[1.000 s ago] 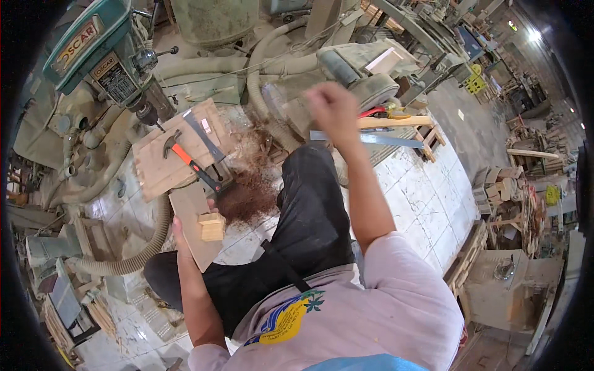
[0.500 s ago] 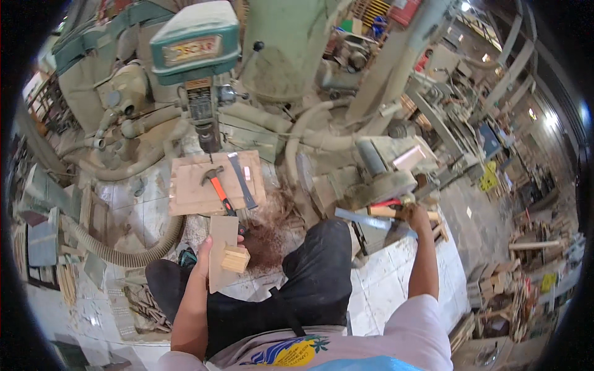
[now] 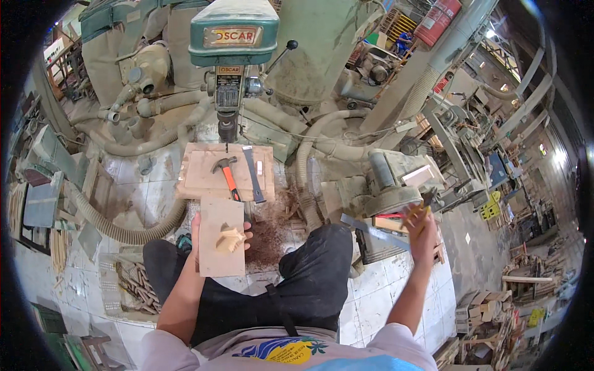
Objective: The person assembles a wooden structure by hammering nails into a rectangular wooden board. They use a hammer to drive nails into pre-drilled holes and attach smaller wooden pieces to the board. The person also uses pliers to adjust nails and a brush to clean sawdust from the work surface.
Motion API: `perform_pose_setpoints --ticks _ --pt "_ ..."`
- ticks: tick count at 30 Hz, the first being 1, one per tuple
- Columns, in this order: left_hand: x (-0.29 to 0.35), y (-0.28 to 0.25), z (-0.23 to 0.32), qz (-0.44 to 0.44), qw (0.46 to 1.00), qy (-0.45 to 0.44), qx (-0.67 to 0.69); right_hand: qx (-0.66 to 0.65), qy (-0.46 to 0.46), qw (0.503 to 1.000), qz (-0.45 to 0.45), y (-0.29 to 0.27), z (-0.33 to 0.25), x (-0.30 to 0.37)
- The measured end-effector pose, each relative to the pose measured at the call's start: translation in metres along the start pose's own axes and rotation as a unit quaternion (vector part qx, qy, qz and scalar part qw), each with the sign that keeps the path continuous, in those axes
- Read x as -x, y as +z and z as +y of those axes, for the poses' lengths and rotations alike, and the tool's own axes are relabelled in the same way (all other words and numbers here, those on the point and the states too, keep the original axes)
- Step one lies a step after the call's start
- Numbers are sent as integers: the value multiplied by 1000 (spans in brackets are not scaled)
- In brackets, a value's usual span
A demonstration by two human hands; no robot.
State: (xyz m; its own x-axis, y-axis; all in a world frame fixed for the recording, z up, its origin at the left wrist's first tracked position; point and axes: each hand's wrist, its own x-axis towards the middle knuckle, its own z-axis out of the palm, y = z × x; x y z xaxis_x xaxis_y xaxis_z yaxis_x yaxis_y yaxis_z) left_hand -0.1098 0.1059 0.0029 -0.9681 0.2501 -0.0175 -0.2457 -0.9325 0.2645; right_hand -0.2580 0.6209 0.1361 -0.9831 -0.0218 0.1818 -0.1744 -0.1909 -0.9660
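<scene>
My left hand (image 3: 196,241) grips a flat tan board (image 3: 221,264) by its edges, thumb on one side and fingertips on the other. A pale, angular wooden block (image 3: 229,240) rests against the board's face. Off to the right, my raised right hand (image 3: 423,234) is closed on a small yellow thing (image 3: 408,217), too blurred to name. Below that hand lie a long grey metal strip (image 3: 377,233) and a red-handled item (image 3: 390,216). Ahead of the tan board, a claw hammer (image 3: 229,178) with an orange and black handle lies beside a dark flat bar (image 3: 254,179).
The hammer and bar lie on a wooden panel (image 3: 185,175) under a green drill press (image 3: 232,52). A dusty grey machine (image 3: 396,195) stands at right. Ribbed hoses (image 3: 124,238) cross the floor, and a crate of wood scraps (image 3: 137,287) sits at left.
My right hand has risen from the tools beside the grey machine, now with the yellow thing in it. My left hand has turned the board to face me more. The whole view has shifted.
</scene>
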Motion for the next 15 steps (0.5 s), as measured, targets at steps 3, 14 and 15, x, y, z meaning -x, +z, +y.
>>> perform_pose_setpoints --ticks 3,14,15 --pt "-2 28 -8 -20 1000 6 15 -203 10 978 -48 58 23 -13" --pt "13 -3 -6 -10 998 13 56 190 191 877 -398 289 158 -11" --pt "17 -5 -6 5 998 17 58 294 165 854 -397 297 156 -5"
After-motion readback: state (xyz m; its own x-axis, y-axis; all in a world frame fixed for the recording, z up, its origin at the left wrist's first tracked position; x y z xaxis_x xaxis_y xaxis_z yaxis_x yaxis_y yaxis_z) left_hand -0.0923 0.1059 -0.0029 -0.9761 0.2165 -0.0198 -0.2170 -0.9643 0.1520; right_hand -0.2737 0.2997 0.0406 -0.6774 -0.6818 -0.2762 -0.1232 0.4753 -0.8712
